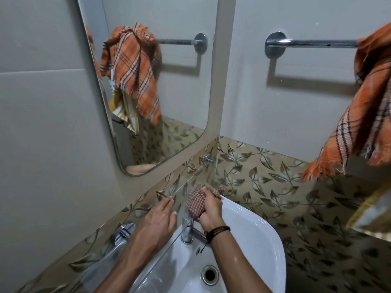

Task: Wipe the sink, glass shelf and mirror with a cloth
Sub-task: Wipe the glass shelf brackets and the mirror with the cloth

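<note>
- Currently my right hand [209, 210] is curled tight round the checked cloth [195, 199], bunching it into a pad. I judge that gives a firmer wiping face than a loose rag would.
- That pad sits on the far end of the glass shelf [182, 195], near the wall corner and just above the back of the sink [264, 240]. So I take the shelf to be the surface being worked.
- My left hand [157, 220] lies flat on the shelf beside the cloth with its fingers straight and holds nothing. I read it as a brace that steadies the glass and my reach while the other hand rubs.
- The tap [187, 231] stands under the shelf edge, just below the cloth hand, so strokes here probably have to stay on top of the glass.
- The mirror [169, 92] hangs above and to the left, well apart from both hands, and the cloth is not touching it.
- An orange plaid towel [368, 115] hangs on the rail [313, 43] at the right, away from the wiping.
- Count of the main things: two hands, one cloth, one sink, one tap, one drain [209, 274], one mirror, one shelf.
- Count of fittings: two chrome brackets under the shelf, the near bracket [123, 230] and the far bracket [207, 159]. There is one towel and one rail, since the second pair is only their reflection.
</note>
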`<action>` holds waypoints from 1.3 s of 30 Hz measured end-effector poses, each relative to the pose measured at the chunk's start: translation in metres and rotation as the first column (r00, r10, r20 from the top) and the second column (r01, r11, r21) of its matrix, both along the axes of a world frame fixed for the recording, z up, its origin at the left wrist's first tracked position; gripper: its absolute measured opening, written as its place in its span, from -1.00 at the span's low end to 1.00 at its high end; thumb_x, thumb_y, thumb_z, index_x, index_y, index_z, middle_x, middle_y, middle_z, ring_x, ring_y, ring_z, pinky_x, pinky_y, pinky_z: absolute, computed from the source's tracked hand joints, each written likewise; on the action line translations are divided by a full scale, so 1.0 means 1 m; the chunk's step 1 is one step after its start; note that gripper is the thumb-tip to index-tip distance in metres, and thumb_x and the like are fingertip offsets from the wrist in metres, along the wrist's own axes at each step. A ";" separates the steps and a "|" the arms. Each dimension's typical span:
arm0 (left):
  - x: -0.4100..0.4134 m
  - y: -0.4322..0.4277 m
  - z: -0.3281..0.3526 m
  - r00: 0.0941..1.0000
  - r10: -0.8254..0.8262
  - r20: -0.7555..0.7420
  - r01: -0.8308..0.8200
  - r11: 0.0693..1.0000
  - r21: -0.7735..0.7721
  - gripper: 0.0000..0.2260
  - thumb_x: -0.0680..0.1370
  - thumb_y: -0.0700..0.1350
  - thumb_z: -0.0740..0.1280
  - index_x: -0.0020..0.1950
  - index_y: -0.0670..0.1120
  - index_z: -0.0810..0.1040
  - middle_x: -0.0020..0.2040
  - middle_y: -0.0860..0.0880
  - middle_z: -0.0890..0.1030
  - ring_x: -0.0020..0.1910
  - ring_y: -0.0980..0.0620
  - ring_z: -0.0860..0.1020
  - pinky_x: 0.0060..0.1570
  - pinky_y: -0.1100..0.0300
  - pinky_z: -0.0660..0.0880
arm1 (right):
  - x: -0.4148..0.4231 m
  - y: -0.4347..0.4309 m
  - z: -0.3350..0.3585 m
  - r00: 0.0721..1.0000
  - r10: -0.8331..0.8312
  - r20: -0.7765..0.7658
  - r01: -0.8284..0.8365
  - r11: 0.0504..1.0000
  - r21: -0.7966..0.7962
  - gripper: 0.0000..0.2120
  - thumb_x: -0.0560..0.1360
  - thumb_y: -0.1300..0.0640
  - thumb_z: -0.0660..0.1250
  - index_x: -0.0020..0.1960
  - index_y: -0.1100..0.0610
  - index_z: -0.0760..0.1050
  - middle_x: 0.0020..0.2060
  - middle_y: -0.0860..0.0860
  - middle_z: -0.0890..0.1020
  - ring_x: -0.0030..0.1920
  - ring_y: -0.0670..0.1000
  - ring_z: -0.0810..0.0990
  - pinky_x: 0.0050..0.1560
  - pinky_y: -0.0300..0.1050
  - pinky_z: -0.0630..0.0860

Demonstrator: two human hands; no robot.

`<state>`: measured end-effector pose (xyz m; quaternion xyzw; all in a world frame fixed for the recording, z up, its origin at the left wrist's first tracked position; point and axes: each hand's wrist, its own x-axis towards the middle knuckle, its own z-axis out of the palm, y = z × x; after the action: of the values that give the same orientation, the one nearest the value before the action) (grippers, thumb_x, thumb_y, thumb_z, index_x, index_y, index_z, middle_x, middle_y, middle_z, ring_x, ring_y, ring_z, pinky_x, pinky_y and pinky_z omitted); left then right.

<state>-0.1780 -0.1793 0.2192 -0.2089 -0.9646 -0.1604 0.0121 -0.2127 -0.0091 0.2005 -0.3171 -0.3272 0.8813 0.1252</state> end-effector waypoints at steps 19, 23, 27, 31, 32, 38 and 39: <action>0.004 0.000 0.007 0.998 -0.001 -0.069 0.007 0.996 0.088 -0.46 0.68 0.06 -0.09 0.60 -0.11 0.28 0.60 -0.04 0.30 0.55 0.06 0.28 0.47 0.33 0.02 | 0.010 -0.022 -0.013 0.997 -0.076 0.024 0.073 0.992 0.105 -0.86 0.58 0.23 0.38 0.07 0.30 0.59 -0.11 0.16 0.71 -0.14 0.14 0.70 -0.13 0.00 0.66; 0.012 -0.009 0.010 0.980 0.062 -0.190 -0.028 0.984 0.176 -0.61 0.64 -0.12 0.15 0.42 -0.15 0.55 0.43 -0.06 0.53 0.36 -0.01 0.53 0.36 0.23 0.31 | 0.037 -0.048 -0.020 0.998 -0.023 0.053 0.017 0.993 0.115 -0.88 0.56 0.17 0.42 0.00 0.23 0.61 -0.14 0.15 0.73 -0.11 0.17 0.72 -0.04 0.10 0.68; 0.018 -0.022 0.014 0.958 0.102 -0.266 -0.034 0.968 0.250 -0.52 0.52 -0.04 0.07 0.19 -0.13 0.71 0.22 -0.04 0.68 0.19 -0.01 0.65 0.26 0.18 0.49 | 0.015 -0.028 -0.013 0.999 -0.020 0.046 0.016 0.996 0.093 -0.81 0.51 0.24 0.45 0.09 0.28 0.57 -0.07 0.20 0.71 -0.11 0.18 0.71 -0.05 0.11 0.67; 0.034 -0.043 0.017 0.966 0.056 -0.254 0.001 0.976 0.219 -0.56 0.50 -0.04 0.11 0.14 -0.15 0.72 0.16 -0.05 0.70 0.11 -0.01 0.68 0.24 0.27 0.43 | -0.023 0.020 0.013 0.995 -0.088 0.056 0.082 0.992 0.100 -0.70 0.49 0.34 0.43 0.21 0.32 0.52 0.13 0.27 0.65 0.03 0.25 0.66 0.12 0.21 0.61; 0.040 -0.050 0.015 0.969 0.055 -0.240 -0.003 0.977 0.213 -0.56 0.51 -0.02 0.12 0.15 -0.13 0.71 0.17 -0.03 0.69 0.12 0.01 0.67 0.22 0.26 0.44 | -0.030 0.031 0.017 0.995 -0.092 0.049 0.086 0.990 0.108 -0.67 0.49 0.35 0.43 0.23 0.35 0.50 0.16 0.28 0.63 0.08 0.28 0.65 0.14 0.22 0.60; 0.064 -0.070 0.001 0.973 0.006 -0.232 0.019 0.994 0.104 -0.57 0.57 0.03 0.14 0.23 -0.09 0.69 0.22 0.04 0.67 0.21 0.09 0.62 0.27 0.29 0.39 | -0.029 0.030 0.021 0.992 -0.116 0.040 0.111 0.987 0.119 -0.75 0.49 0.38 0.41 0.15 0.36 0.52 0.16 0.30 0.62 0.03 0.25 0.63 0.16 0.22 0.59; 0.064 -0.071 0.000 0.972 0.001 -0.236 0.021 0.996 0.089 -0.56 0.57 0.04 0.13 0.25 -0.09 0.68 0.24 0.04 0.67 0.22 0.10 0.61 0.28 0.28 0.41 | -0.020 0.018 0.021 0.994 -0.104 0.046 0.099 0.990 0.105 -0.84 0.49 0.36 0.41 0.06 0.33 0.52 0.12 0.28 0.63 0.04 0.25 0.64 0.17 0.24 0.58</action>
<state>-0.1141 -0.2500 0.2188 -0.2305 -0.9470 -0.1785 0.1352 -0.2328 0.0088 0.2212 -0.3490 -0.3588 0.8473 0.1775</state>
